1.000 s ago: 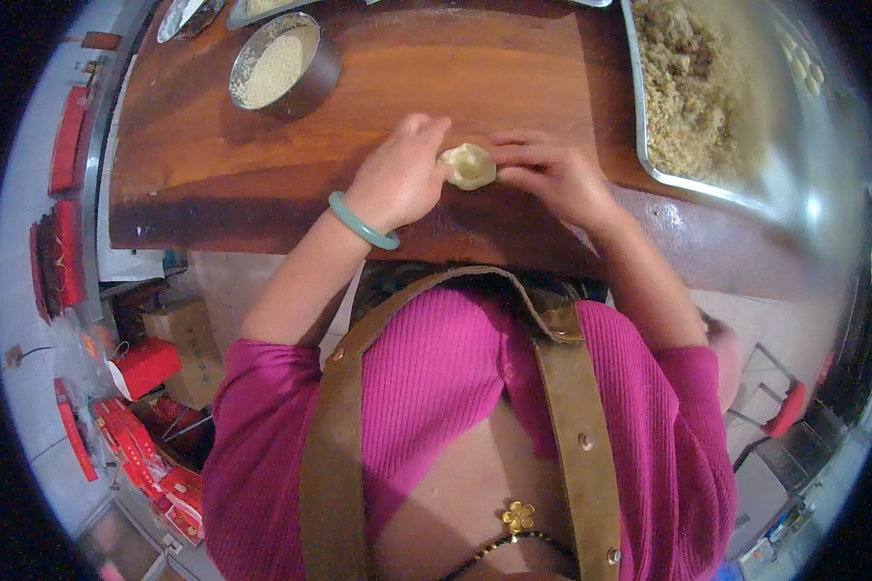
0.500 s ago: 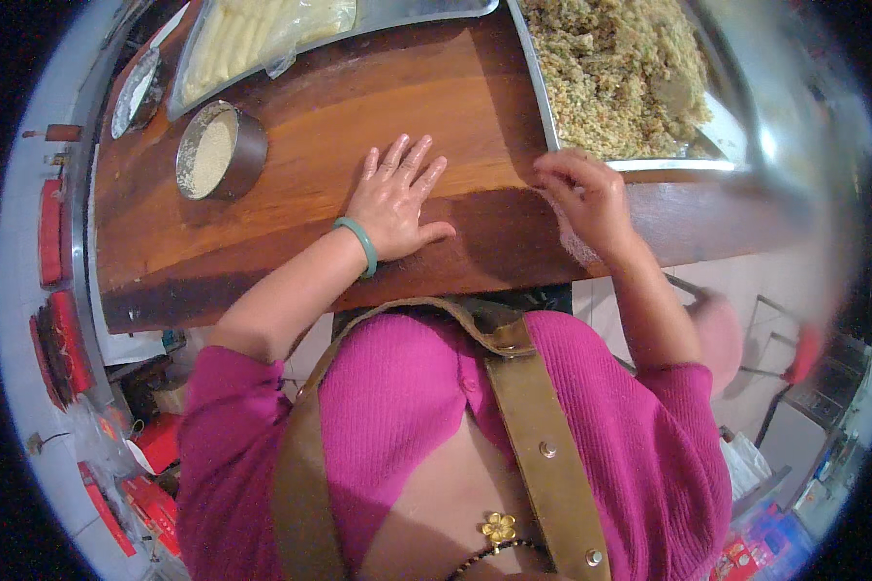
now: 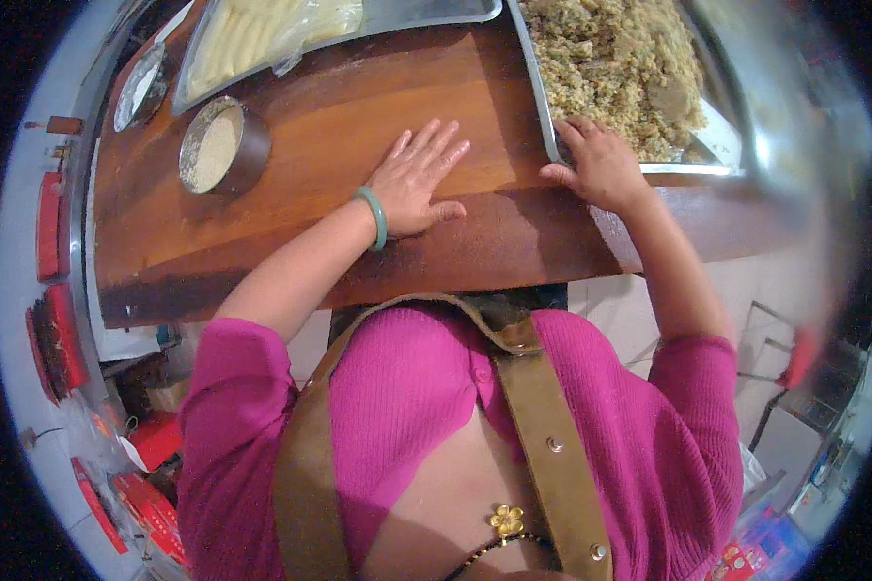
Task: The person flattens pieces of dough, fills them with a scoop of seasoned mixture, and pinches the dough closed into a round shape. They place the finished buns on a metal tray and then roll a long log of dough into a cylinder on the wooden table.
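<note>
My left hand [image 3: 417, 184] lies flat on the wooden tabletop [image 3: 349, 126], fingers spread and nothing held; a green bangle [image 3: 373, 219] circles the wrist. At the near left corner of a metal tray [image 3: 541, 77], my right hand [image 3: 601, 169] reaches over the rim. Its fingers are slightly bent beside the filling and the thumb points away from them; I see nothing held in it. Heaped in that tray is a coarse, crumbly yellow-brown filling [image 3: 610, 68]. To the left of my left hand stands a round metal container [image 3: 252, 160] of pale tan grains [image 3: 215, 150].
At the far left, a second metal tray [image 3: 426, 12] bears pale sticks [image 3: 237, 39] in rows under clear plastic. A foil-like silvery dish [image 3: 140, 89] sits at the table's left edge. Red packages [image 3: 53, 228] line the left side. A blurred shiny metal surface [image 3: 765, 107] lies right of the filling.
The right hand has moved up to the filling tray's corner, its fingers opening from a pinch near the rim. The left hand has shifted slightly right and farther away, still flat.
</note>
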`<state>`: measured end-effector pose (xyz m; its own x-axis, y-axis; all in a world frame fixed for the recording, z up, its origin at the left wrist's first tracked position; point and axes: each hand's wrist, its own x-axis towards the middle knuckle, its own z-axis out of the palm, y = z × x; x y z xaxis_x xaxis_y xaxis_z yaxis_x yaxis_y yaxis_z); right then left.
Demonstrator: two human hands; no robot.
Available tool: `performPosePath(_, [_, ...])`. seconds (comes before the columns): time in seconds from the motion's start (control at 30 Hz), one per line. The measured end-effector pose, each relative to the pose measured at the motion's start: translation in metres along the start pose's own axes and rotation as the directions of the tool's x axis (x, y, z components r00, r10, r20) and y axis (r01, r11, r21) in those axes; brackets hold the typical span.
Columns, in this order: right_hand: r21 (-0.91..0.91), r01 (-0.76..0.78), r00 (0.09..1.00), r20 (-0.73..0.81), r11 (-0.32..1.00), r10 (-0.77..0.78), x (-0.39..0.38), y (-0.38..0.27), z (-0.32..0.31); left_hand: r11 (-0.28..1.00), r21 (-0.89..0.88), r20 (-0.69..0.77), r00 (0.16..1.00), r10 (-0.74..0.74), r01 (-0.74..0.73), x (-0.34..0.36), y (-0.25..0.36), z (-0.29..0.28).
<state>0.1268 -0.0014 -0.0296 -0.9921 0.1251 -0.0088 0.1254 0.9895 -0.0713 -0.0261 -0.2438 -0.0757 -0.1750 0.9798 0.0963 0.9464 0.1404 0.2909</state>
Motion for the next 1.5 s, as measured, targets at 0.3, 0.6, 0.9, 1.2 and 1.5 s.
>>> performPosePath(0.3, [0.113,0.006,0.999,0.053,0.994,-0.012,0.005,0.003,-0.003,0.989,-0.088,-0.100,0.987,-0.125,0.117,-0.032,-0.004,-0.008])
performPosePath(0.6, [0.348,-0.232,0.945,-0.140,0.908,0.295,0.022,0.033,0.015,0.931,-0.033,0.038,0.932,-0.362,0.363,-0.056,0.004,-0.031])
performPosePath(0.9, [0.581,-0.346,0.778,-0.261,0.737,0.571,0.024,0.058,0.034,0.753,-0.449,-0.070,0.821,-0.566,0.481,-0.046,-0.005,-0.057])
performPosePath(1.2, [0.719,-0.350,0.691,-0.234,0.600,0.684,0.023,0.065,0.029,0.907,-0.418,-0.489,0.855,-0.173,-0.055,0.054,0.089,0.044])
performPosePath(1.5, [0.855,0.107,0.733,-0.413,0.507,0.540,0.024,0.058,0.024,0.844,-0.392,-0.213,0.928,0.304,-0.367,0.092,0.149,0.063])
